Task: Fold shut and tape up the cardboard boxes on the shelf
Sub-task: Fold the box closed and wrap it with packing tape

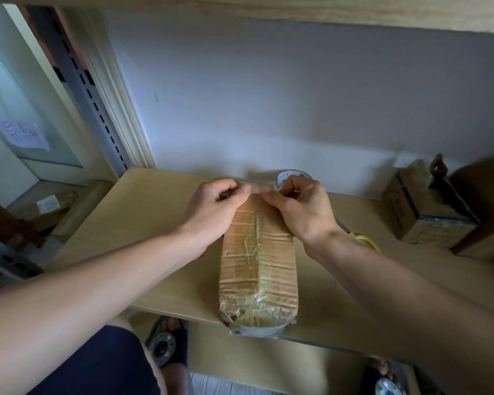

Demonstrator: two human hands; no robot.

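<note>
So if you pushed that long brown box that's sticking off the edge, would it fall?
Probably not from a small nudge: most of the cardboard box lies flat on the shelf, with only its near end past the edge. It looks soft rather than stiff, since its top is creased and wrinkled. The shiny tape could make it a bit slippery.

We have only one view, from a camera worn on the person's head. It looks forward and steeply down over both forearms onto the wooden shelf [143, 229], close enough that the arms fill the lower corners. The wide lens bends the edges. At the top we see the white wall [297, 104], at the bottom the feet.
</note>
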